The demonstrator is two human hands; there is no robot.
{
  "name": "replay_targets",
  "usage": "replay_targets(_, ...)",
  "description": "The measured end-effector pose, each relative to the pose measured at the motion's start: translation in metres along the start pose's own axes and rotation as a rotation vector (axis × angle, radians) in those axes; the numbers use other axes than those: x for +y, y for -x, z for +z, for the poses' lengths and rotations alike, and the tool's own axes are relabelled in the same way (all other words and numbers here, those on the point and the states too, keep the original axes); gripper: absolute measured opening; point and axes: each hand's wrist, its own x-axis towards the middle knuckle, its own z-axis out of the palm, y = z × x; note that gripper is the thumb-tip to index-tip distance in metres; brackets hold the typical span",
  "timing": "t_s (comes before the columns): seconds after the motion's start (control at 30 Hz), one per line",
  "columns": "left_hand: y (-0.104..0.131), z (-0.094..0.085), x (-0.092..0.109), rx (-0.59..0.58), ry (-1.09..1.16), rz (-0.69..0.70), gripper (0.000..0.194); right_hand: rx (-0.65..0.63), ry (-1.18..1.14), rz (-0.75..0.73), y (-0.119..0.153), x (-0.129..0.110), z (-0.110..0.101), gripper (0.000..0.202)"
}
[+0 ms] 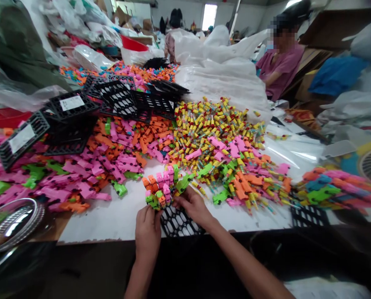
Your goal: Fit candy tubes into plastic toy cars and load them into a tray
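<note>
A black grid tray [182,222] lies at the table's front edge, its far part filled with upright pink, orange and green toy pieces [165,179]. My left hand [148,226] is at the tray's left side, fingers closed on a green toy piece [153,200]. At the right side my right hand [194,206] has its fingers closed around the lower end of another green toy piece [184,182], which tilts up to the right. Behind the tray is a heap of yellow-and-red capped tubes [204,128].
Pink and orange toy pieces [85,174] are heaped on the left below stacked black trays [70,106]. A filled tray [322,187] stands at the right. A clear round container [12,226] is at the left edge. A person in pink [281,66] is at the back right.
</note>
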Motion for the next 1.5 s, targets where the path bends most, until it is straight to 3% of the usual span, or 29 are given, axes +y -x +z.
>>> replay_targets(0.2, 0.001, 0.001, 0.001, -0.005, 0.021, -0.042, 0.018, 0.018, 0.475, -0.220, 0.000, 0.007, 0.005, 0.007)
replay_targets(0.37, 0.000, 0.002, -0.003, -0.005, 0.029, -0.029, 0.020, -0.008, 0.603, -0.293, 0.001, -0.002, 0.009, 0.010)
replay_targets(0.43, -0.001, 0.002, -0.004, 0.002, 0.022, -0.002, 0.019, 0.044, 0.658, -0.333, -0.003, -0.017, -0.008, 0.011)
replay_targets(0.47, -0.002, 0.002, -0.004, 0.008, 0.017, 0.015, 0.019, 0.130, 0.710, -0.351, -0.006, -0.027, -0.022, 0.013)
replay_targets(0.53, -0.002, 0.001, -0.004, 0.022, 0.009, 0.036, 0.018, 0.418, 0.877, -0.333, -0.015, -0.050, -0.059, 0.018)
replay_targets(0.6, -0.002, 0.001, -0.004, 0.028, 0.010, 0.033, 0.017, 0.705, 1.132, -0.143, -0.027, -0.071, -0.098, 0.024)
replay_targets(0.67, -0.002, 0.002, -0.003, 0.031, 0.012, 0.019, 0.017, 0.747, 1.293, 0.034, -0.037, -0.087, -0.129, 0.023)
replay_targets(0.77, -0.002, 0.001, -0.003, 0.036, 0.012, 0.014, 0.018, 0.710, 1.342, 0.090, -0.040, -0.094, -0.149, 0.013)
replay_targets(0.83, -0.001, 0.001, -0.002, 0.019, 0.018, 0.003, 0.018, 0.728, 1.264, 0.017, -0.034, -0.089, -0.141, 0.010)
replay_targets(0.9, -0.001, 0.000, -0.001, -0.013, 0.028, -0.027, 0.019, 0.682, 1.009, -0.070, -0.023, -0.076, -0.119, 0.013)
replay_targets(0.97, -0.001, -0.001, 0.000, -0.023, 0.035, -0.049, 0.020, 0.492, 0.584, -0.059, -0.013, -0.056, -0.087, 0.015)
replay_targets(1.03, -0.001, 0.000, 0.001, -0.021, 0.033, -0.055, 0.021, 0.217, 0.169, 0.044, -0.006, -0.035, -0.051, 0.019)
replay_targets(1.1, -0.001, 0.000, 0.001, -0.020, 0.027, -0.051, 0.022, 0.046, -0.044, 0.077, -0.005, -0.015, -0.022, 0.020)
replay_targets(1.17, -0.001, 0.000, 0.001, -0.032, 0.021, -0.046, 0.021, -0.004, -0.089, 0.070, -0.007, -0.001, -0.005, 0.017)
replay_targets(1.23, -0.002, -0.001, 0.002, -0.030, 0.014, -0.036, 0.020, -0.006, -0.070, 0.060, -0.010, 0.008, -0.001, 0.014)
replay_targets(1.5, -0.003, -0.002, 0.006, -0.006, -0.002, -0.003, 0.016, 0.008, 0.021, 0.013, -0.018, 0.008, -0.015, 0.013)
